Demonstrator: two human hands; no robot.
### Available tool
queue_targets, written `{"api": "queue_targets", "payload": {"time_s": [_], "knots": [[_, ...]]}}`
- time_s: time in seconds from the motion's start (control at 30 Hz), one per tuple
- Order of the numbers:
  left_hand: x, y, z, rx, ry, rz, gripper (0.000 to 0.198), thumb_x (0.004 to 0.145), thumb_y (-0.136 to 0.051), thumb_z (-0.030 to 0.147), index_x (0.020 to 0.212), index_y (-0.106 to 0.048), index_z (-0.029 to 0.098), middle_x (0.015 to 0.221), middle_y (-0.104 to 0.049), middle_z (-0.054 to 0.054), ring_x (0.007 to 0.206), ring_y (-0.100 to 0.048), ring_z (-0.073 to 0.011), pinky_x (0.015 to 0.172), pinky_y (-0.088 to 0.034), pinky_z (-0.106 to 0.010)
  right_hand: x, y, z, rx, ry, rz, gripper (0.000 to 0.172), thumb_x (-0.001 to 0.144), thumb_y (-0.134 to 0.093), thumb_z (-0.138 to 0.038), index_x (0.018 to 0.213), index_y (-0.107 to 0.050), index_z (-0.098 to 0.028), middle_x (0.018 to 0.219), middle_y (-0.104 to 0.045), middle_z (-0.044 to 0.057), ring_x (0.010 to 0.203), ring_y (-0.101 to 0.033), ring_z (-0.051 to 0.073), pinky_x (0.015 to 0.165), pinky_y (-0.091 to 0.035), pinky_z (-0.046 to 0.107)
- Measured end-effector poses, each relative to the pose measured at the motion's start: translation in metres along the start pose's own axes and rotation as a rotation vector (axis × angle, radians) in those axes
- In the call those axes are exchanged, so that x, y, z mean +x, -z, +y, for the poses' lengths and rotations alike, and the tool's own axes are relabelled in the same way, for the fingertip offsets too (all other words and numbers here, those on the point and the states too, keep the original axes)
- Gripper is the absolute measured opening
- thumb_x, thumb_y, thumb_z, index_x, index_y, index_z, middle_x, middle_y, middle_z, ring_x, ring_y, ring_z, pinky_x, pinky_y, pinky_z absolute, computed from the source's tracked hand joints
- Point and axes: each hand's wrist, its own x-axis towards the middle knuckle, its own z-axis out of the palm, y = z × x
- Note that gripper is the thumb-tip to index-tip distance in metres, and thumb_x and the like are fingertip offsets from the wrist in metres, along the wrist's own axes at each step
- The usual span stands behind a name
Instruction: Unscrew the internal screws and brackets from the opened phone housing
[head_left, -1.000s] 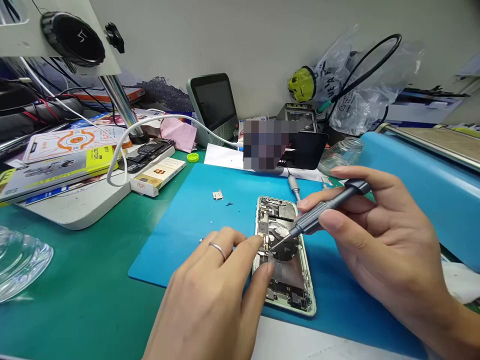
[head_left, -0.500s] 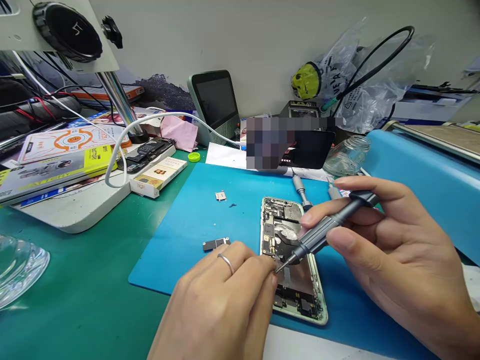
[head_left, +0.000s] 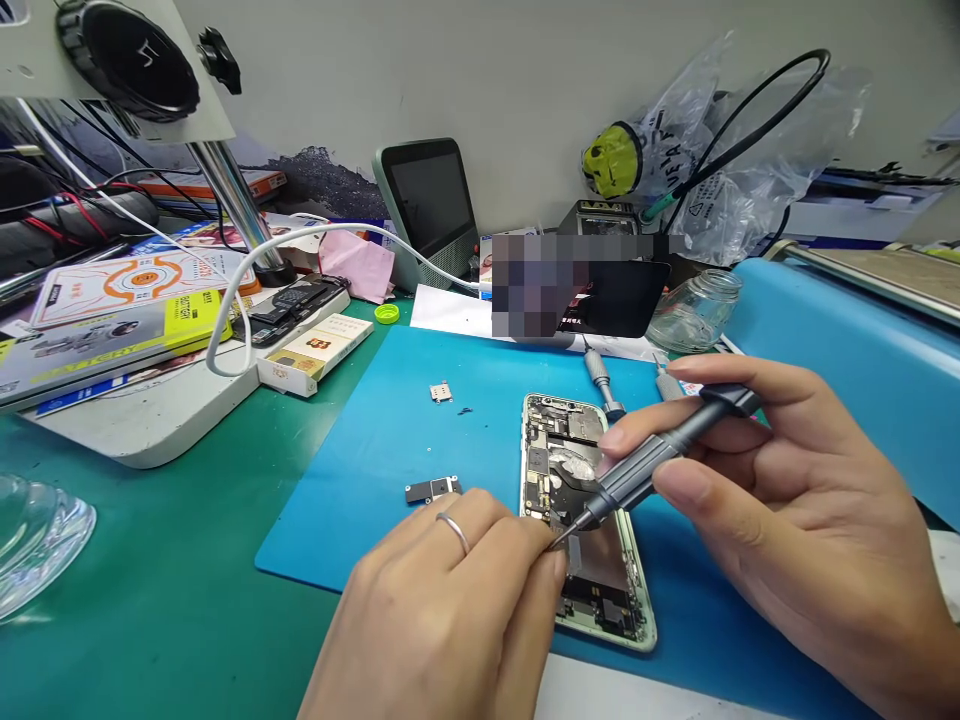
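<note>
My right hand (head_left: 810, 510) grips a grey precision screwdriver (head_left: 634, 478), slanted down and to the left. Its thin tip ends beside the pinched fingertips of my left hand (head_left: 442, 600), which rests partly over the opened phone (head_left: 604, 570). A ring is on one left finger; whatever these fingertips pinch, if anything, is hidden. The phone has a pale green frame and bare inner boards, and lies on a blue mat (head_left: 345, 480). Near my left knuckles lies a small dark metal bracket (head_left: 431, 490), with a small silvery plate (head_left: 441, 392) farther back.
Two more screwdrivers, one a grey-handled screwdriver (head_left: 598, 370), lie behind the phone. A glass jar (head_left: 697, 310) and a dark phone screen (head_left: 630, 300) stand at the back. At left are a microscope stand (head_left: 232, 200), a cigarette-type box (head_left: 319, 355) and a clear glass dish (head_left: 45, 540).
My left hand has shifted slightly right and down, with its fingertips farther over the phone. My right hand and the screwdriver have hardly moved.
</note>
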Motion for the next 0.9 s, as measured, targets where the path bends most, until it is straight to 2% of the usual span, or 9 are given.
{"api": "queue_targets", "payload": {"time_s": [0.1, 0.2, 0.37, 0.53, 0.7, 0.9], "knots": [[-0.002, -0.003, -0.001, 0.021, 0.001, -0.005, 0.016, 0.111, -0.062, 0.017, 0.118, -0.067, 0.031, 0.096, -0.074, 0.010, 0.083, -0.075, -0.0096, 0.094, -0.066, -0.024, 0.000, 0.001, 0.001, -0.004, 0.001, 0.007, 0.034, 0.093, -0.094, -0.043, 0.122, -0.078, -0.053, 0.093, -0.088, -0.006, 0.080, -0.086, 0.016, 0.072, -0.073, 0.019], [-0.005, -0.007, 0.002, 0.035, 0.022, 0.013, 0.013, 0.113, -0.060, 0.019, 0.117, -0.065, 0.031, 0.097, -0.074, 0.010, 0.085, -0.074, -0.0100, 0.102, -0.064, -0.027, 0.000, 0.001, 0.002, -0.004, 0.012, 0.010, 0.035, 0.093, -0.094, -0.043, 0.122, -0.078, -0.052, 0.093, -0.088, -0.006, 0.080, -0.086, 0.017, 0.070, -0.074, 0.022], [-0.008, -0.015, 0.012, 0.005, 0.150, 0.084, 0.015, 0.114, -0.056, 0.019, 0.109, -0.065, 0.030, 0.094, -0.073, 0.008, 0.088, -0.074, -0.0145, 0.103, -0.063, -0.034, -0.002, 0.001, 0.000, -0.001, 0.018, 0.011, 0.033, 0.096, -0.091, -0.036, 0.123, -0.078, -0.051, 0.094, -0.088, -0.006, 0.083, -0.087, 0.017, 0.074, -0.075, 0.022], [-0.009, -0.017, 0.013, 0.004, 0.145, 0.101, 0.015, 0.113, -0.056, 0.018, 0.109, -0.066, 0.029, 0.093, -0.072, 0.008, 0.086, -0.072, -0.0148, 0.110, -0.060, -0.037, -0.004, 0.000, -0.002, -0.023, 0.021, 0.007, 0.034, 0.098, -0.089, -0.034, 0.125, -0.077, -0.052, 0.095, -0.088, -0.005, 0.081, -0.086, 0.017, 0.074, -0.075, 0.022], [-0.008, -0.019, 0.013, 0.002, 0.146, 0.104, 0.015, 0.113, -0.056, 0.018, 0.109, -0.065, 0.030, 0.093, -0.072, 0.008, 0.085, -0.071, -0.0145, 0.110, -0.059, -0.035, -0.001, -0.003, -0.003, -0.038, 0.018, -0.030, 0.035, 0.098, -0.089, -0.030, 0.122, -0.077, -0.052, 0.095, -0.088, -0.007, 0.078, -0.085, 0.015, 0.071, -0.074, 0.019], [-0.009, -0.016, 0.010, 0.017, 0.132, 0.099, 0.016, 0.114, -0.056, 0.019, 0.108, -0.066, 0.030, 0.093, -0.073, 0.008, 0.084, -0.072, -0.0147, 0.112, -0.059, -0.035, -0.004, 0.001, -0.002, -0.047, 0.026, -0.014, 0.035, 0.099, -0.089, -0.033, 0.126, -0.076, -0.052, 0.096, -0.088, -0.005, 0.080, -0.086, 0.016, 0.073, -0.074, 0.021]]}}
